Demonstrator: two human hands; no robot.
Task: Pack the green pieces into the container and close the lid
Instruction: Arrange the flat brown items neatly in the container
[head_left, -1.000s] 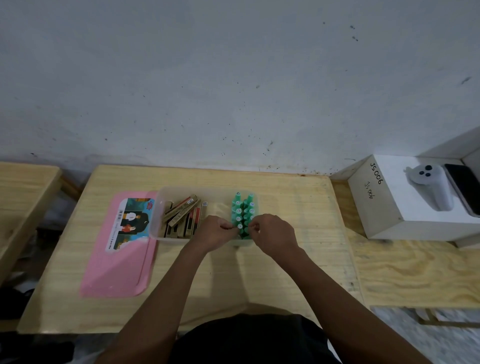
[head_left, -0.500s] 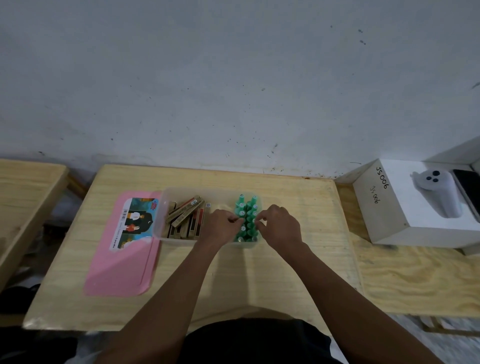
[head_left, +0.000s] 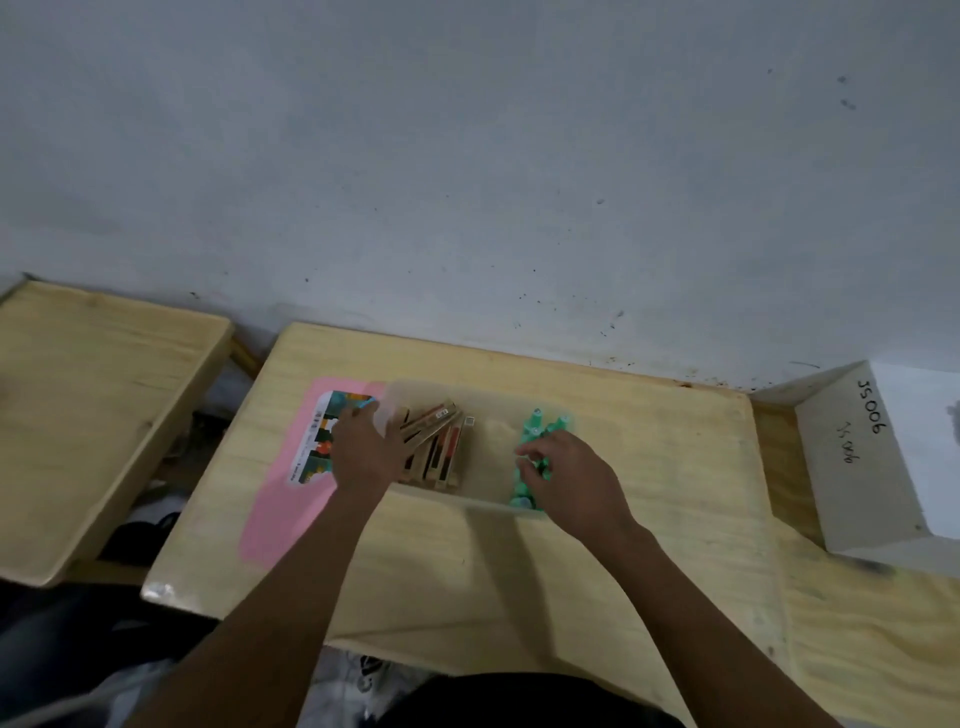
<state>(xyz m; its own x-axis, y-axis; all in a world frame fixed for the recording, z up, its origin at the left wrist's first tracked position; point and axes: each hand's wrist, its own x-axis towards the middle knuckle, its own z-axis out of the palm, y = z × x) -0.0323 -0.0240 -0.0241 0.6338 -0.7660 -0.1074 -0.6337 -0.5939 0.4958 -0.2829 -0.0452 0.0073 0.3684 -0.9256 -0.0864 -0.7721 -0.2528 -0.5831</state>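
A clear plastic container (head_left: 493, 402) stands on the wooden table. Its right end holds a cluster of green pieces (head_left: 546, 425). My right hand (head_left: 569, 480) lies over the near part of that cluster, fingers curled round some of the pieces. The pink lid (head_left: 283, 512), with a picture label, lies flat on the table just left of the container. My left hand (head_left: 363, 452) reaches across the container's left end with its fingers stretched out, the fingertips over the lid's label. It holds nothing.
Brown and red flat boxes (head_left: 439, 441) lean in the container's left half. A white box marked JS006 (head_left: 852, 457) stands at the right. A second wooden table (head_left: 93, 415) is at the left, with a gap between. The wall is close behind.
My left hand has left the green pieces and moved left toward the pink lid. My right hand stays on the green pieces. The camera has turned to the left.
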